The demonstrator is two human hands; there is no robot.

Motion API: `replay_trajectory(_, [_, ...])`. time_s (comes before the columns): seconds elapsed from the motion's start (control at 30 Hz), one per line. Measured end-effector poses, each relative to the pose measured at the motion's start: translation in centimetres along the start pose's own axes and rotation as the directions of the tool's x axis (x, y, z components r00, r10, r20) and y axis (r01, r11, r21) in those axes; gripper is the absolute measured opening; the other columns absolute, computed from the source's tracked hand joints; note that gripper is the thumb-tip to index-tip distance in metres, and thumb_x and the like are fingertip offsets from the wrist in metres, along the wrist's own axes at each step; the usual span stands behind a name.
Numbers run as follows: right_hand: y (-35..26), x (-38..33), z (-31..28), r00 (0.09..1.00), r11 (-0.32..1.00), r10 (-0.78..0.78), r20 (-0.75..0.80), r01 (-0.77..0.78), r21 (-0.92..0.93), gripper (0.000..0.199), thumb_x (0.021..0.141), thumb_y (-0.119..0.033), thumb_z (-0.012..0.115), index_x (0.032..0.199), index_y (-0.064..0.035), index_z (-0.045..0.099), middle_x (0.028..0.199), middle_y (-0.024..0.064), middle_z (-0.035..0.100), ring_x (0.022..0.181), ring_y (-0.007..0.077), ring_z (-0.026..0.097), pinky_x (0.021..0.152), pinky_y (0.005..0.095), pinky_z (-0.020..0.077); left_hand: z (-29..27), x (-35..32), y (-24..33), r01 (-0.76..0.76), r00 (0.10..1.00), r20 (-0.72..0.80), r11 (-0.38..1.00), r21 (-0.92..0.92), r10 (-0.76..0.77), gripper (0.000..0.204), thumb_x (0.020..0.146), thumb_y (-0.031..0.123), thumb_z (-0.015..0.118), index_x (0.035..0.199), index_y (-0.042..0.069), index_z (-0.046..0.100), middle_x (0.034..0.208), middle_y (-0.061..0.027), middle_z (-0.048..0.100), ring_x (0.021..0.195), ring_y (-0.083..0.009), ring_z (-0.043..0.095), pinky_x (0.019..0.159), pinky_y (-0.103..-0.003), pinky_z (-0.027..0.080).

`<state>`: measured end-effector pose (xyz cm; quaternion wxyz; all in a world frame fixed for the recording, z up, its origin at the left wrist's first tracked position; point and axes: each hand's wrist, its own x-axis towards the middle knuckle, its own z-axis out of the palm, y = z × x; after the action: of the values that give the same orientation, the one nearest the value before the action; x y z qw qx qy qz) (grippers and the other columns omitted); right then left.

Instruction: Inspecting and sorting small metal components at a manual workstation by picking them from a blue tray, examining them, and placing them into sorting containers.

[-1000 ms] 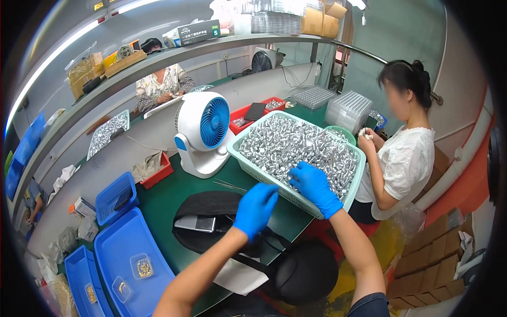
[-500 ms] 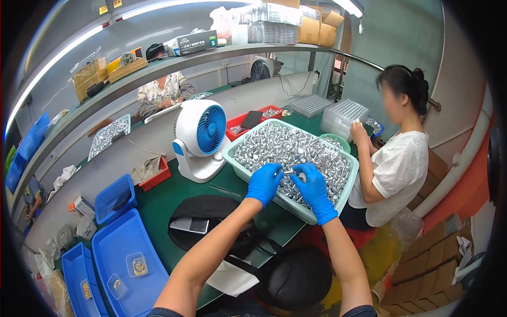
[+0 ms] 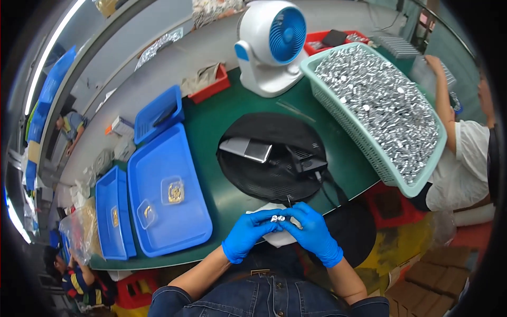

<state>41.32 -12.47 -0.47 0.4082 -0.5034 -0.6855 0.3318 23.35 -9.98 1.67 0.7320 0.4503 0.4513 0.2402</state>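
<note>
Close to my body, both hands in blue gloves meet at the table's front edge. My left hand (image 3: 249, 233) pinches a small shiny silver metal part (image 3: 274, 218) between thumb and fingers. A second silver metal part (image 3: 282, 218) sits right beside it, in the pinched fingers of my right hand (image 3: 312, 233). Both pieces are too small to make out in detail. Below the hands lies a white cloth or paper (image 3: 279, 240), partly covered by them. Up to the right, a pale green basket (image 3: 342, 117) is heaped with many similar silver parts (image 3: 377, 100).
A black bag (image 3: 248, 177) with a silver device (image 3: 259, 151) lies ahead of my hands. Blue trays (image 3: 182, 230) with small clear boxes of gold-coloured parts (image 3: 175, 191) stand left. A white-and-blue fan (image 3: 259, 74) is behind. A co-worker's arm (image 3: 446, 105) reaches past the basket at right.
Both hands have come back from over the basket of silver parts toward my body, and now hold silver parts together. The view has tilted down and turned, so the basket appears farther right.
</note>
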Motion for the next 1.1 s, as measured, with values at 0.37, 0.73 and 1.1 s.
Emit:
replay_trajectory(0.37, [-1.6,-0.1,4.2,0.985,0.985,-0.171,-0.029,0.172,0.032,0.024,0.077,-0.008,0.067,0.100,-0.0016,0.062,0.084,0.0094,0.057,0.068,0.0207,0.058,0.056,0.0287,0.0466,-1.3,-4.0,-3.1,-0.215,0.923,-0.295,0.968,0.133,0.246,0.049,0.084,-0.007,0.055,0.130,0.001,0.041,0.115,-0.0140,0.058,0.108,-0.0185,0.055,0.093,-0.030,0.045])
replay_trajectory(0.73, [-1.9,0.1,4.4,0.989,0.965,-0.132,-0.067,0.144,0.220,0.023,0.074,-0.006,0.071,0.096,-0.0051,0.063,0.086,0.0084,0.056,0.068,0.0185,0.058,0.057,0.0274,0.0471,-1.3,-4.6,-2.5,-0.263,0.935,-0.273,0.958,-0.112,0.225,0.054,0.083,-0.010,0.054,0.133,0.002,0.035,0.114,-0.0155,0.058,0.108,-0.0214,0.055,0.094,-0.032,0.045])
replay_trajectory(1.1, [-1.5,-0.1,4.4,0.998,0.957,-0.062,-0.012,0.063,0.282,0.022,0.071,-0.010,0.074,0.091,-0.0071,0.065,0.082,0.0067,0.054,0.068,0.0168,0.057,0.059,0.0266,0.0461,-1.5,-5.4,-1.6,-0.265,0.928,-0.244,0.960,0.093,0.280,0.049,0.082,-0.006,0.058,0.127,-0.001,0.040,0.112,-0.0158,0.059,0.105,-0.0220,0.058,0.091,-0.032,0.047])
